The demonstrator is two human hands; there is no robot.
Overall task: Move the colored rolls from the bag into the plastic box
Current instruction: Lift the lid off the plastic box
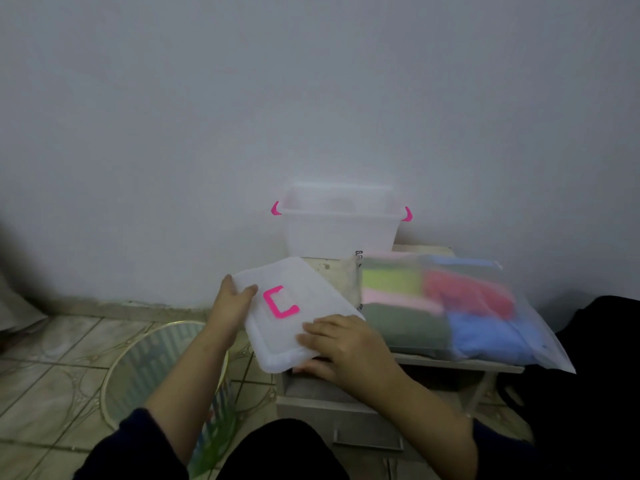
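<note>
A clear plastic box [341, 233] with pink side clips stands open against the wall at the back of a small table [498, 366]. Its translucent lid [313, 327], with a pink handle on top, is held tilted over the table's left front corner. My left hand [230, 303] grips the lid's far left edge. My right hand [341, 348] grips its near right corner. To the right lies a frosted zip bag [485, 306] on its side, holding several colored rolls: pink, yellow-green, red, dark green and blue.
A round glass-topped side table [138, 368] stands on the tiled floor at my left. A white wall runs close behind the box. A dark bag or cloth [602, 358] sits at the right. A drawer front [367, 441] shows under the table.
</note>
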